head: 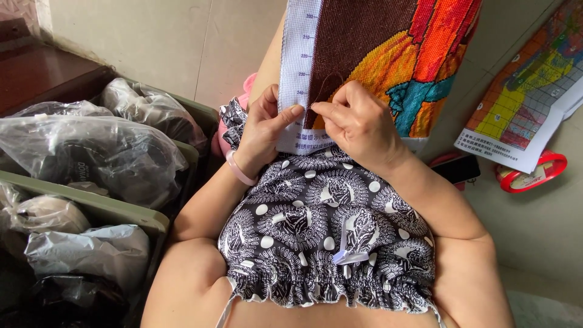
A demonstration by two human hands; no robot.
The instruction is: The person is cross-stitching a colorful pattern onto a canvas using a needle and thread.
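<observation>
Your fingers on the right hand are pinched nearly closed, thumb against forefinger, at the lower edge of the stitched brown field of the cross-stitch canvas. What they grip is too small to make out; a needle would fit the pose, but you cannot see one. A thin dark thread loops up from that pinch and curves over the brown stitching, so the pinch sits right at the cloth, touching it.

Your left hand is curled around the canvas's pale blue-white margin, thumb lying flat across the front of the strip and the other fingers tucked behind it. It clamps the cloth just beside the right hand's pinch; the two hands almost meet, thumb tip near fingertip.

The canvas runs long away from you, from your lap up and out of the top of the view, with its bottom hem resting on the black-and-white patterned fabric over your knees. The working spot lies at the near end, directly under the right fingertips, so the right hand is the nearer one to it
</observation>
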